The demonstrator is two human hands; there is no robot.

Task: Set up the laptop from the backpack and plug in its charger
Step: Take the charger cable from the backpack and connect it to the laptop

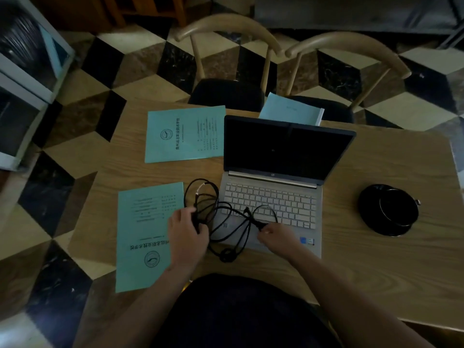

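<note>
The open laptop (273,187) sits on the table (376,259), screen dark. The left hand (187,234) grips the charger cable (226,222) near its left edge. The right hand (276,234) pinches the cable's plug over the palm rest.

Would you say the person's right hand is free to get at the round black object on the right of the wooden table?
Probably not yet: the right hand pinches the black charger cable. Otherwise only bare wooden table lies before the round black object.
</note>
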